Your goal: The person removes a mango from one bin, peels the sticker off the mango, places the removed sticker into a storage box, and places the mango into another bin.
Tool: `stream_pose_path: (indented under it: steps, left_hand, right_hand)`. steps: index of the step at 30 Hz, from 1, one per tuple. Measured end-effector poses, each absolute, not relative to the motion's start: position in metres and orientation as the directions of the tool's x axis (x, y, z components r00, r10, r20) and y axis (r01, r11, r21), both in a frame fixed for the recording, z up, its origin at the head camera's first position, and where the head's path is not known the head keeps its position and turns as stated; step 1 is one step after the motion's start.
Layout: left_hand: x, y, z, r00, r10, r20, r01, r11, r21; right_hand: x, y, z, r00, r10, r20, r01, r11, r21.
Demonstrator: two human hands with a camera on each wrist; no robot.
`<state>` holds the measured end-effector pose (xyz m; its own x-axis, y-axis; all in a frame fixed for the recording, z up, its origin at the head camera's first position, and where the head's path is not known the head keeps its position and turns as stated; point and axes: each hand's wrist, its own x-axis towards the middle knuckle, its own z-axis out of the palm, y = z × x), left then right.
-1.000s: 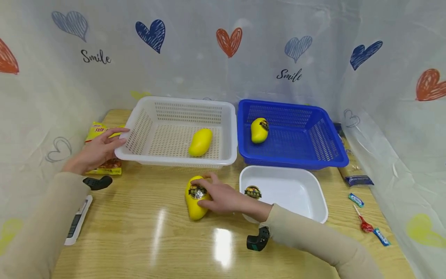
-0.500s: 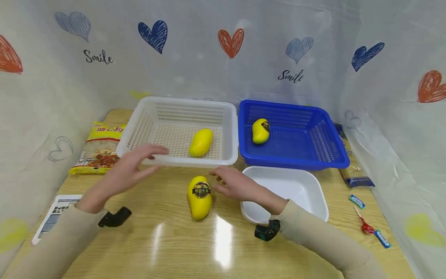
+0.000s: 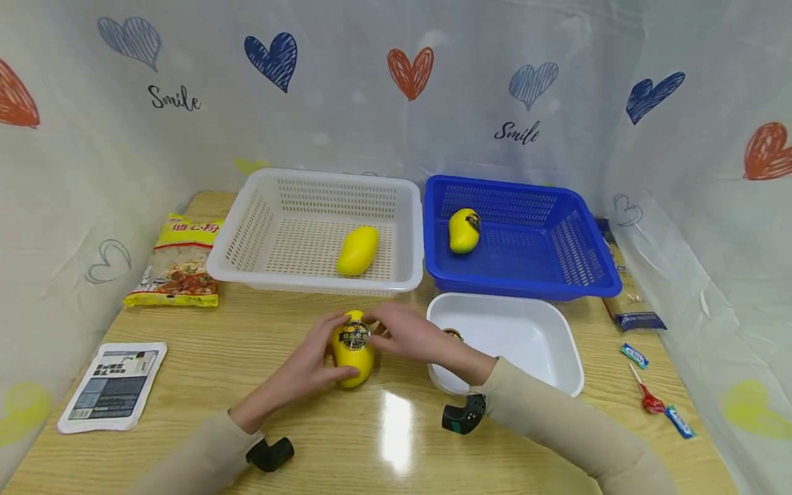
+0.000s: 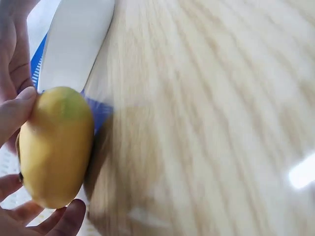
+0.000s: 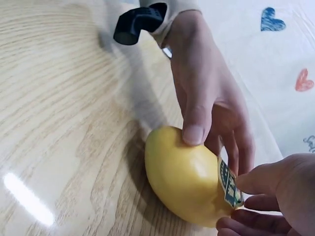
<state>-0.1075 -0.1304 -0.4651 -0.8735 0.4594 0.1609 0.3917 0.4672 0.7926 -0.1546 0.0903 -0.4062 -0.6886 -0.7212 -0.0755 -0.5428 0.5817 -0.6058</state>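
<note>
A yellow mango (image 3: 353, 364) with a dark round sticker (image 3: 354, 335) lies on the wooden table in front of the white basket. My left hand (image 3: 303, 371) holds it, thumb on its near end and fingers along its far left side; the left wrist view shows the mango (image 4: 56, 147) between thumb and fingers. My right hand (image 3: 405, 333) pinches at the sticker's right edge. In the right wrist view the sticker (image 5: 230, 184) tilts away from the skin, beside the right thumb.
The white basket (image 3: 315, 280) and blue basket (image 3: 526, 282) each hold one mango. A white basin (image 3: 507, 344) with another sticker (image 3: 454, 334) stands right of my right hand. Food packets (image 3: 179, 265) and a flat package (image 3: 114, 386) lie left; a lollipop (image 3: 650, 400) and candies lie right.
My left hand has left the white basket's rim and moved right and down onto the mango. My right hand let go of the mango, drew back, then returned to its sticker.
</note>
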Motion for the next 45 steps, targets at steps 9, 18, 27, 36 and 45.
stream_pose_path:
  steps: [9, 18, 27, 36, 45]
  left_hand:
    - [-0.106, -0.12, -0.467, -0.894, 0.419, 0.16, 0.372, 0.491, 0.788]
    - [-0.104, -0.116, -0.465, -0.914, 0.373, 0.161, 0.343, 0.494, 0.799]
    - [-0.103, -0.123, -0.465, -0.923, 0.369, 0.111, 0.303, 0.517, 0.801]
    - [-0.107, -0.126, -0.461, -0.913, 0.401, 0.073, 0.294, 0.526, 0.798]
    - [-0.113, -0.126, -0.458, -0.887, 0.458, 0.062, 0.321, 0.512, 0.797]
  right_hand:
    - [-0.15, 0.08, -0.406, -0.714, -0.694, 0.096, -0.624, 0.568, -0.536]
    - [-0.13, 0.098, -0.368, -0.681, -0.664, 0.31, -0.701, 0.467, -0.539]
    - [-0.143, 0.2, -0.366, -0.851, -0.521, 0.063, -0.395, 0.555, -0.732]
    - [-0.161, 0.268, -0.414, -0.822, -0.521, -0.228, -0.259, 0.699, -0.666]
    - [-0.165, 0.278, -0.44, -0.81, -0.522, -0.267, -0.257, 0.726, -0.637]
